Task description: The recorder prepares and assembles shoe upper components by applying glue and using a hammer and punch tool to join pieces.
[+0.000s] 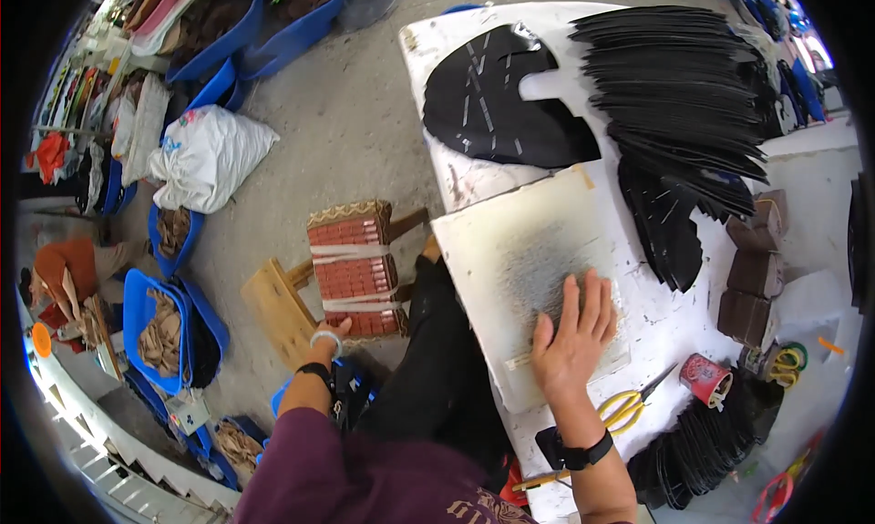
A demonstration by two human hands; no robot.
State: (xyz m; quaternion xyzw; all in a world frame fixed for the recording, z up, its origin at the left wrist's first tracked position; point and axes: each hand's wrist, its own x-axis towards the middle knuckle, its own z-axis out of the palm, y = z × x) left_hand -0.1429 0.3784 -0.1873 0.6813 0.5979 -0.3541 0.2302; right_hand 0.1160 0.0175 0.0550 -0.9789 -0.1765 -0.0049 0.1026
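My right hand [576,337] lies on a pale board [474,251] with a dark, worn smudge, its fingers stretched out. To the left, my left hand [334,331] grips the near corner of a red slatted seat mat [351,262], with some of its fingers hidden. White straps tie the mat to a wooden chair [278,310]. Beyond the board lies a black cut fabric piece [501,100] with pale dashed marks. A tall fanned stack of black pieces [674,77] stands to its right. Yellow-handled scissors [622,410] rest near my right wrist.
The white table [674,342] carries a red can [705,380], brown blocks [749,296] and more black pieces [702,451]. On the floor at left are blue tubs [162,328] of brown material and a white sack [211,155]. Another person [68,273] bends at far left.
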